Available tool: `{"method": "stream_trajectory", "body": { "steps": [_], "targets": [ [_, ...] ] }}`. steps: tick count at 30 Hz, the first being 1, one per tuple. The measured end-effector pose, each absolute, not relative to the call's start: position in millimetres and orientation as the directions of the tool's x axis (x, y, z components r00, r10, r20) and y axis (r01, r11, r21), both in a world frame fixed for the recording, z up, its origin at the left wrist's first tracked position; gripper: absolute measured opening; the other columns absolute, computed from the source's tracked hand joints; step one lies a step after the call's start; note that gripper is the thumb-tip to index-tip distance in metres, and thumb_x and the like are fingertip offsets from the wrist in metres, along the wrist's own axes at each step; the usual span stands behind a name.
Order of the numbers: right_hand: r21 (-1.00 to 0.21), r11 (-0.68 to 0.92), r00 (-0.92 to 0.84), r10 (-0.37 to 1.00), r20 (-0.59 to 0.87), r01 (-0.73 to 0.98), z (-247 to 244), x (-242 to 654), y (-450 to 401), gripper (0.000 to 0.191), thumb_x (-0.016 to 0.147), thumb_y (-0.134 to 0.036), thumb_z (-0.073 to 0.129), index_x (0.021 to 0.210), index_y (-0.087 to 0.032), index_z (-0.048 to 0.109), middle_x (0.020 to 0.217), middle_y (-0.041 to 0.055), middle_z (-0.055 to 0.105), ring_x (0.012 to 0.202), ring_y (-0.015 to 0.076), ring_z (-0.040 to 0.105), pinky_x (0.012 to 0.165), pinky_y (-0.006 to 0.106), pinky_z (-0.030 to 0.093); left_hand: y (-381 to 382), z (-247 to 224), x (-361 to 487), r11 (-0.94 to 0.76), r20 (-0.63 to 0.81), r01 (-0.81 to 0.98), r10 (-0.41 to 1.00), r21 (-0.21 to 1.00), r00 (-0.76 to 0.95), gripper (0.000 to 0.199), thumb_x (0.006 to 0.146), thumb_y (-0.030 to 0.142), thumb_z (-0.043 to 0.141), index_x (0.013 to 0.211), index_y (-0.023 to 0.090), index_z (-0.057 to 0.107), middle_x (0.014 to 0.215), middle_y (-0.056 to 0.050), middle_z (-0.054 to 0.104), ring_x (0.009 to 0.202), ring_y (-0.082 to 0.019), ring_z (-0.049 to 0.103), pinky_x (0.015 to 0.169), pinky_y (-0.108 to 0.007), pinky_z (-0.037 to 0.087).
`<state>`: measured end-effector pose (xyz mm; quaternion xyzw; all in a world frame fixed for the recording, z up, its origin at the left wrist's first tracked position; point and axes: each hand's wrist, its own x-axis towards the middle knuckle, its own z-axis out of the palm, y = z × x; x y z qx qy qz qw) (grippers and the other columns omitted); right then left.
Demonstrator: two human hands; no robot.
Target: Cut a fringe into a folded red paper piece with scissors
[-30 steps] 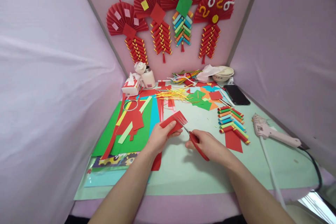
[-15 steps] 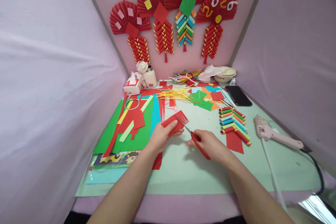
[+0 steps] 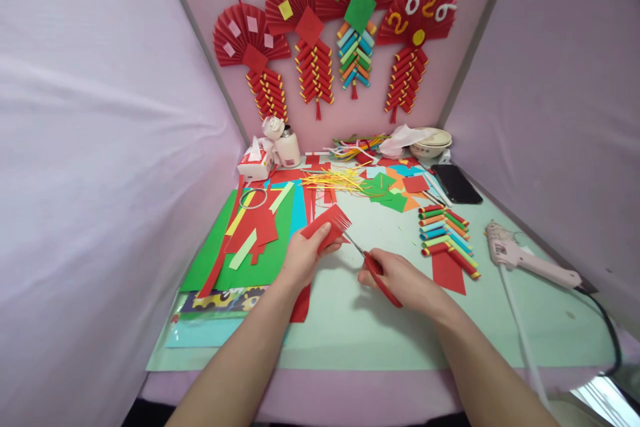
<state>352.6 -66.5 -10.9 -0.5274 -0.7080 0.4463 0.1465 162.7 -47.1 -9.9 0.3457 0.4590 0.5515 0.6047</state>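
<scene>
Red paper, its right end cut into fringe, slants beside slender red-handled scissors.

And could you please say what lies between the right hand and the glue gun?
The head view shows colourful paper rolls and red paper between them.

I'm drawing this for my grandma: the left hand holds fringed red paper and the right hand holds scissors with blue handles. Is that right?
Not quite: the handles of the scissors are red, as the head view shows. The left hand does hold fringed red paper, and the right hand the scissors.
</scene>
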Motion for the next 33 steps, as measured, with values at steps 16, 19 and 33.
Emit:
{"method": "stream_trajectory", "body": {
  "steps": [16, 19, 33],
  "targets": [
    [-0.767, 0.056, -0.392, 0.881, -0.263, 0.64, -12.4, 353.0, -65.9, 0.039, 0.072, -0.058, 0.054, 0.072, -0.018, 0.049, 0.074, 0.002, 0.061, 0.062, 0.0137, 0.05, 0.053, 0.022, 0.034, -46.7, -9.2, 163.8, 0.166, -0.176, -0.307, 0.984, 0.937, -0.005, 0.03, 0.067, 0.038, 0.069, 0.081, 0.011, 0.068, 0.071, -0.006, 0.069, 0.064, -0.014, 0.063, 0.067, -0.027, 0.052],
    [-0.771, 0.066, -0.4, 0.881, -0.253, 0.634, -13.3, 353.4, -66.2, 0.039, 0.072, -0.058, 0.054, 0.073, -0.019, 0.049, 0.074, 0.0018, 0.061, 0.062, 0.0138, 0.05, 0.052, 0.022, 0.034, -46.5, -9.8, 163.4, 0.161, -0.17, -0.303, 0.985, 0.939, -0.002, 0.03, 0.067, 0.038, 0.069, 0.08, 0.011, 0.068, 0.071, -0.006, 0.069, 0.063, -0.014, 0.063, 0.067, -0.027, 0.052],
    [-0.766, 0.08, -0.411, 0.877, -0.251, 0.638, -11.7, 354.0, -66.2, 0.039, 0.072, -0.058, 0.053, 0.072, -0.019, 0.047, 0.073, 0.0001, 0.059, 0.061, 0.0127, 0.048, 0.052, 0.022, 0.035, -46.3, -10.1, 163.3, 0.16, -0.169, -0.314, 0.986, 0.936, -0.001, 0.027, 0.07, 0.036, 0.068, 0.081, 0.011, 0.067, 0.071, -0.006, 0.068, 0.063, -0.013, 0.062, 0.066, -0.025, 0.052]
  ]
}}
